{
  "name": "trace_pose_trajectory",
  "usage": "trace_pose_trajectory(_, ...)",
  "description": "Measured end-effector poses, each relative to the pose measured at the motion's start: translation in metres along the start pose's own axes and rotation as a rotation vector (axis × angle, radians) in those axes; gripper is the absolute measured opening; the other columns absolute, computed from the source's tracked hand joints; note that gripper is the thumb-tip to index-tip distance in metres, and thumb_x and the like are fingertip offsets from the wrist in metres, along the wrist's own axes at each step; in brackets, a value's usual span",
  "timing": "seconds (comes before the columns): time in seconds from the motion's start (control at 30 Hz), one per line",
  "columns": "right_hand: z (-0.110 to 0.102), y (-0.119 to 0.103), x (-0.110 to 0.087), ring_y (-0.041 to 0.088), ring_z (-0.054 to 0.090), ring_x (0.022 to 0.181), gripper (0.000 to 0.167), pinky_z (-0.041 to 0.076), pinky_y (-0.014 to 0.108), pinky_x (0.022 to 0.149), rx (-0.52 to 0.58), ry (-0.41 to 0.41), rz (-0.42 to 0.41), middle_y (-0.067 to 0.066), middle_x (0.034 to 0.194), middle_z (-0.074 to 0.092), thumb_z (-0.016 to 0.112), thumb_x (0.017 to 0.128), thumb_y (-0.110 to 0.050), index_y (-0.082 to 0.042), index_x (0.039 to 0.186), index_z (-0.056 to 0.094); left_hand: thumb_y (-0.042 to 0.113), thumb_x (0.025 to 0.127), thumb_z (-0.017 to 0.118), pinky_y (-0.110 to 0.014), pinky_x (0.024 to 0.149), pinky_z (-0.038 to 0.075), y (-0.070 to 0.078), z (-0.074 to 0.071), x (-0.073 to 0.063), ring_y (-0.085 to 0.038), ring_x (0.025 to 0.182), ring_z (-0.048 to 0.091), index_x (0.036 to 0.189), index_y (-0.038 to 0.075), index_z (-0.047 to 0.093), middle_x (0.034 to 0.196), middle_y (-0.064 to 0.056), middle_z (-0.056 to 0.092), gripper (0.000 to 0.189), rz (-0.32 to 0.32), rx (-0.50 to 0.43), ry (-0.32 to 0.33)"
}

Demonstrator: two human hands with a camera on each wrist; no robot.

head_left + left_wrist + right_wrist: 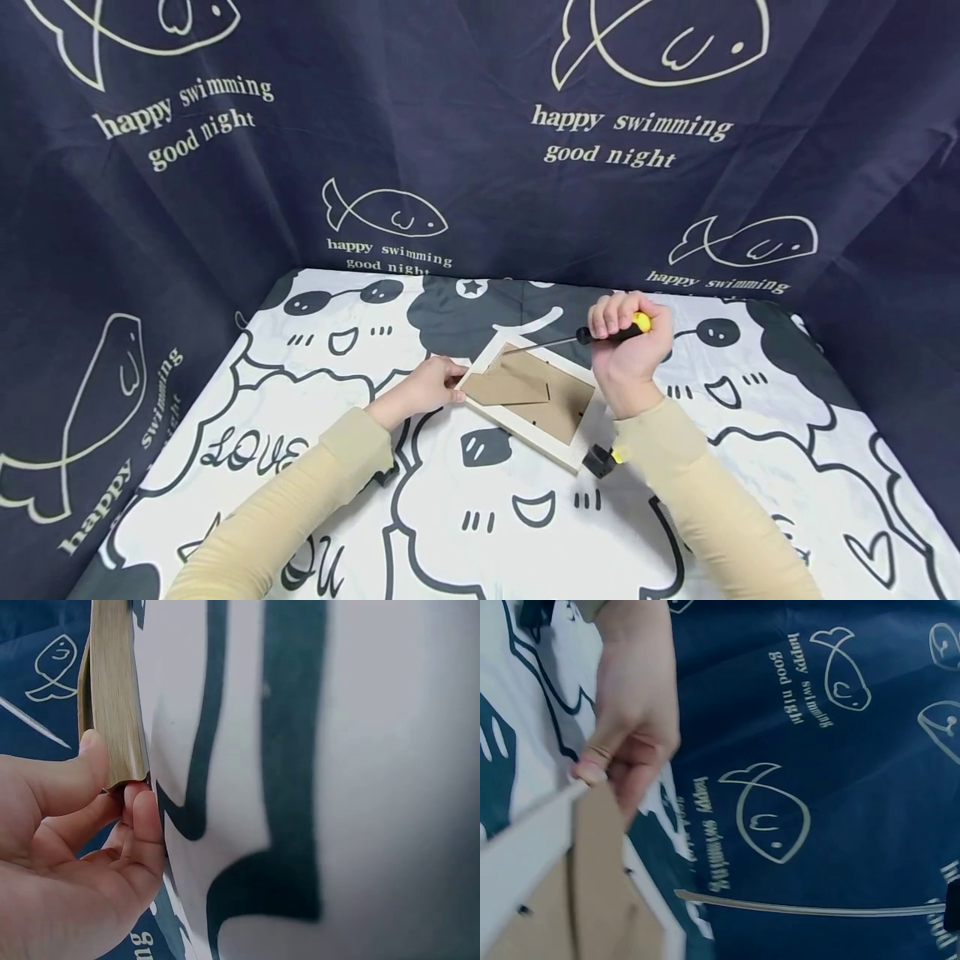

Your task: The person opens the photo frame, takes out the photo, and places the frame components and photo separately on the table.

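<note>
printed cloth [555,550] — frame [534,380] atop (backside-up)

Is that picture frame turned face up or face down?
Face down: the head view shows the picture frame with its brown backing board and stand flap facing up.

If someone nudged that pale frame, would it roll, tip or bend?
The frame seems unlikely to roll or tip: it is broad, flat and square-cornered. Its straight, thick edges suggest stiffness, while the thin brown flap could flex.
</note>
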State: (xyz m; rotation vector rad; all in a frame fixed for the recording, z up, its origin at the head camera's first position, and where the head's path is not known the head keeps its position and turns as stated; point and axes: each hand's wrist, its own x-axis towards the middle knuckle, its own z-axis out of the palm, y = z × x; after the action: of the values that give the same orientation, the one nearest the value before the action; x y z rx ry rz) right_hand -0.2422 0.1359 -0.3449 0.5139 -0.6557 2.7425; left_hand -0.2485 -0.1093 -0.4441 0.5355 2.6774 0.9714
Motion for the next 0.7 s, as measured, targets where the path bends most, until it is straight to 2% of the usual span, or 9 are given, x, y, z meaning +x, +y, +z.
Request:
trace_pose_trajectory(0.1, 0.01, -0.009, 0.002, 0.016, 0.025, 0.04, 0.033, 0.017, 0.025, 0.041, -0.068, -0.108, -0.044, 0.004, 0.044, 0.035, 0.035, 0.082, -0.011, -0.005, 0.049, 0.034, 0.007, 0.08, 0.073, -0.025, 0.068, 0.042, -0.001, 0.0, 0.0, -0.015, 0.076, 0.049, 0.12, -0.003, 0.062, 0.084, -0.006, 0.06, 0.042, -0.005, -0.009, 0.002)
trace_pose_trajectory(0.2, 0.019, -0.018, 0.006, 0.018, 0.027, 0.039, 0.033, 0.019, 0.026, 0.038, -0.254, -0.232, -0.1, 0.005, 0.044, 0.035, 0.034, 0.082, -0.003, -0.002, 0.049, 0.031, 0.007, 0.08, 0.073, -0.024, 0.068, 0.043, -0.002, 0.001, 0.0, -0.014, 0.075, 0.05, 0.119, -0.002, 0.063, 0.085, -0.006, 0.062, 0.042, -0.009, -0.02, 0.009)
trace_pose_trajectory(0.3, 0.024, -0.027, 0.012, 0.018, 0.029, 0.038, 0.035, 0.021, 0.027, 0.037, -0.447, -0.318, -0.147, 0.007, 0.044, 0.037, 0.028, 0.084, 0.0, 0.002, 0.049, 0.03, 0.007, 0.079, 0.074, -0.023, 0.067, 0.043, -0.004, 0.002, 0.0, -0.012, 0.074, 0.051, 0.119, -0.002, 0.063, 0.084, -0.005, 0.063, 0.042, -0.016, -0.035, 0.022)
trace_pose_trajectory(0.37, 0.025, -0.032, 0.017, 0.018, 0.031, 0.038, 0.035, 0.024, 0.028, 0.037, -0.553, -0.344, -0.169, 0.007, 0.044, 0.039, 0.026, 0.083, 0.001, 0.004, 0.048, 0.031, 0.008, 0.079, 0.075, -0.023, 0.066, 0.043, -0.005, 0.003, -0.001, -0.012, 0.073, 0.052, 0.119, -0.002, 0.063, 0.084, -0.005, 0.063, 0.043, -0.021, -0.045, 0.033)
trace_pose_trajectory(0.47, 0.022, -0.038, 0.021, 0.018, 0.034, 0.036, 0.038, 0.029, 0.028, 0.037, -0.692, -0.354, -0.183, 0.008, 0.044, 0.041, 0.028, 0.084, 0.003, 0.007, 0.047, 0.034, 0.009, 0.079, 0.074, -0.024, 0.066, 0.044, -0.007, 0.005, -0.002, -0.012, 0.073, 0.053, 0.119, -0.001, 0.063, 0.086, -0.005, 0.065, 0.042, -0.036, -0.058, 0.052)
trace_pose_trajectory(0.53, 0.018, -0.041, 0.023, 0.016, 0.037, 0.037, 0.039, 0.031, 0.026, 0.037, -0.827, -0.345, -0.177, 0.006, 0.044, 0.044, 0.03, 0.086, 0.003, 0.007, 0.048, 0.037, 0.01, 0.08, 0.074, -0.025, 0.068, 0.046, -0.007, 0.007, -0.004, -0.012, 0.075, 0.054, 0.119, 0.0, 0.064, 0.091, -0.006, 0.066, 0.042, -0.053, -0.063, 0.069)
trace_pose_trajectory(0.6, 0.012, -0.043, 0.024, 0.014, 0.04, 0.039, 0.04, 0.032, 0.023, 0.038, -1.003, -0.345, -0.159, 0.003, 0.045, 0.045, 0.033, 0.087, 0.004, 0.006, 0.048, 0.042, 0.01, 0.08, 0.074, -0.026, 0.069, 0.048, -0.006, 0.009, -0.005, -0.013, 0.077, 0.056, 0.117, 0.0, 0.065, 0.094, -0.008, 0.067, 0.039, -0.078, -0.075, 0.093)
trace_pose_trajectory(0.7, 0.009, -0.046, 0.022, 0.007, 0.043, 0.042, 0.038, 0.032, 0.019, 0.04, -1.303, -0.356, -0.127, 0.002, 0.046, 0.047, 0.036, 0.087, 0.005, 0.003, 0.051, 0.048, 0.009, 0.08, 0.073, -0.025, 0.065, 0.048, -0.003, 0.011, -0.009, -0.013, 0.075, 0.055, 0.113, 0.001, 0.068, 0.088, -0.005, 0.065, 0.034, -0.099, -0.091, 0.135)
